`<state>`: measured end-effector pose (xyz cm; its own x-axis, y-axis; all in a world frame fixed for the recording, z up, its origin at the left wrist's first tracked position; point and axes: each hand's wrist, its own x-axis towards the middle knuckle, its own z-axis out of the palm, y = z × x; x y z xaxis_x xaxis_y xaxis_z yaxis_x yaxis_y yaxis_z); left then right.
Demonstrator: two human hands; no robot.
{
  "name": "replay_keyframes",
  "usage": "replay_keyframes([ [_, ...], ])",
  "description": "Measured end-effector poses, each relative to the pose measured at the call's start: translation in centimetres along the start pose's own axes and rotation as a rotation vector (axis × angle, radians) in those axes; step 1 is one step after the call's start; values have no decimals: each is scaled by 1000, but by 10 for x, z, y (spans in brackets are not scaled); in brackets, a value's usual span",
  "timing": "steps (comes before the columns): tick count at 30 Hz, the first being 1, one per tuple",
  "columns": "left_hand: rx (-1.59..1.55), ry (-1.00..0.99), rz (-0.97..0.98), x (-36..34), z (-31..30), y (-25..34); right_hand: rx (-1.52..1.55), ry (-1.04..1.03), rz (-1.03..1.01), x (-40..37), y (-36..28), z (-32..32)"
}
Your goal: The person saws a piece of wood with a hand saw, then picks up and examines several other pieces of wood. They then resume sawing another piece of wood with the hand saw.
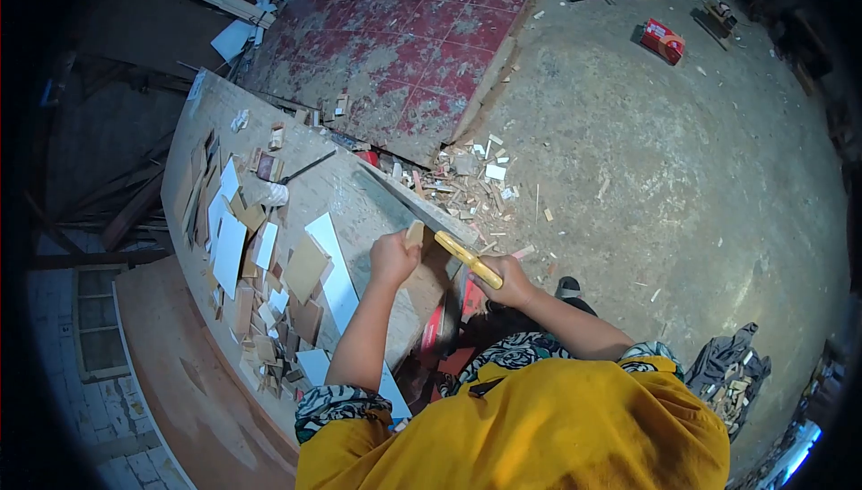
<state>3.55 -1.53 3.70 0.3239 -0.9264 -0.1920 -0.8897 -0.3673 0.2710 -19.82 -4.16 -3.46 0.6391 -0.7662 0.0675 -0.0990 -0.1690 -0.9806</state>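
My left hand (393, 259) is closed around a small piece of light wood (414, 234), whose end sticks up past the thumb. It is over the near edge of a worktable (355, 189). To its right, my right hand (509, 282) grips a glossy yellow bar-shaped handle (467, 258) that points up and left toward the wood. Whether a blade or other part joins this handle cannot be made out. A long white strip (332, 266) lies on the table left of my left hand, beside a tan board piece (305, 267).
Many white and brown offcuts (229, 252) cover the table's left part. Wood scraps (476, 171) litter the floor beyond the table edge. A red box (663, 41) lies on the concrete floor, and a dark cloth with scraps (732, 369) is at right.
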Motion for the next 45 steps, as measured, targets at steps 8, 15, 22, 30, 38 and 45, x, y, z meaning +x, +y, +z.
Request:
replay_keyframes([
  [8, -119, 57, -178, 11, 6, -24, 7, -103, 63, -103, -20, -75],
  [15, -126, 79, -110, 9, 5, -17, 141, 4, 185, -57, -27, -92],
  [22, -24, 113, -200, 10, 7, -11, 27, -55, 44, -34, 2, -59],
  [30, -101, 101, -176, -3, 1, -13, -128, -149, 23, -38, -2, -80],
  [38, -1329, 461, -317, -83, -19, -56, -7, -79, 113, -32, -27, -93],
  [45, -1544, 637, -195, -136, -48, -76, -492, -288, -330, 29, -46, -15],
])
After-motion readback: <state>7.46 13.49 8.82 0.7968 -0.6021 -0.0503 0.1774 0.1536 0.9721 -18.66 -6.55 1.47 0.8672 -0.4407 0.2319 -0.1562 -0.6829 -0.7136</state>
